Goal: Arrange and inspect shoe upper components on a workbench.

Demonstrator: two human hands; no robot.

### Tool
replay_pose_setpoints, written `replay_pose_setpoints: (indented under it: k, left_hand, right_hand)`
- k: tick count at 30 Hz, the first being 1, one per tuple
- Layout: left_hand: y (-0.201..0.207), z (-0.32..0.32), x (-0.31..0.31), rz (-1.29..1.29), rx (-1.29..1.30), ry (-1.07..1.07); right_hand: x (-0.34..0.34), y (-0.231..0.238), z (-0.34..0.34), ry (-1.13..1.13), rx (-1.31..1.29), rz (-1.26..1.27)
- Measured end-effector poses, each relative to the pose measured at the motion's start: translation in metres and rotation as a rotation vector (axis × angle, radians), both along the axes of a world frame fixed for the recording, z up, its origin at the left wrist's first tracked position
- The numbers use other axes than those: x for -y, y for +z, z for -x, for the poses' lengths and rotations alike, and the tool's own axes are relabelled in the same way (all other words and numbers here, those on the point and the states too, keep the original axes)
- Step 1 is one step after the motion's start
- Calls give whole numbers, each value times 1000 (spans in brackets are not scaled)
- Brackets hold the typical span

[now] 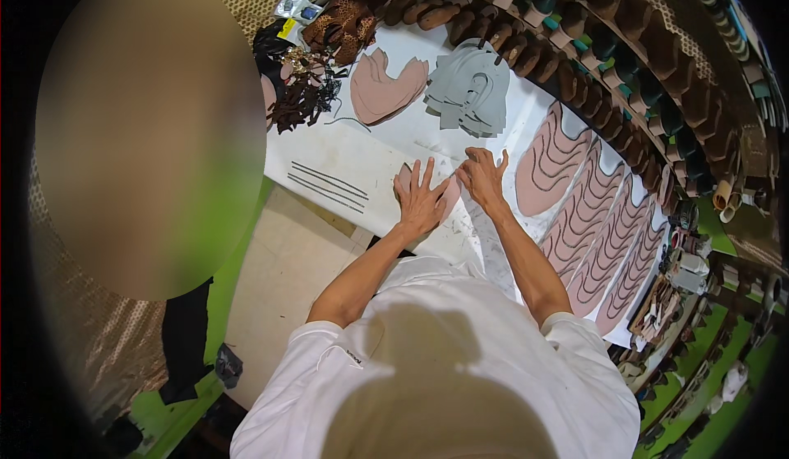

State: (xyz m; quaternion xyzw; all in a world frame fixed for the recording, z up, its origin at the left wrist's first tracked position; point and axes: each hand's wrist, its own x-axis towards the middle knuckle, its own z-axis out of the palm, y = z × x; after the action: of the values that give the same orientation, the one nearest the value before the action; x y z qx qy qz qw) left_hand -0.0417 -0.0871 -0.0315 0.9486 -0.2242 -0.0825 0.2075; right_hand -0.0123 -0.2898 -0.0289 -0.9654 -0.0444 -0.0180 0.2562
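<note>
A pink shoe-upper piece (451, 199) lies on the white table in front of me, partly covered by my hands. My left hand (422, 206) rests flat over it with the fingers spread. At the piece's far right edge, my right hand (485, 181) has its thumb and fingertips bent together; whatever they pinch is too small to make out. Several thin dark trim strips (329, 186) lie side by side to the left of my left hand. Overlapping pink pieces with curved dark trim (538, 171) fill long rows to the right of my right hand.
Beyond my hands lie a stack of pink cut pieces (385, 89) and a stack of grey pieces (468, 93). Brown patterned scraps (341, 27) and dark strips (304, 106) are heaped at the far left. Shelves of shoes and shoe lasts (604, 81) curve along the table's far and right sides.
</note>
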Motion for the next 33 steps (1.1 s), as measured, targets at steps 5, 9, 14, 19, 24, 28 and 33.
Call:
replay_pose_setpoints:
  k: [5, 9, 14, 19, 24, 28, 33]
  left_hand:
    - [0, 1, 0, 17, 11, -7]
    - [-2, 0, -2, 51, -22, 4]
    - [0, -2, -1, 81, -50, 5]
    - [6, 1, -7, 137, -58, 31]
    - [12, 16, -38, 136, -45, 119]
    - [11, 27, -65, 80, -18, 144]
    - [6, 30, -74, 72, 1, 166]
  right_hand:
    - [-8, 0, 3, -162, 10, -15]
    - [-5, 6, 13, -244, -14, -127]
    - [-9, 1, 35, 77, 136, 94]
    - [-18, 2, 39, 47, 126, 94]
    - [-24, 9, 51, 26, 204, 41]
    - [-29, 5, 65, 176, 71, 60]
    - [-38, 8, 68, 152, 107, 81]
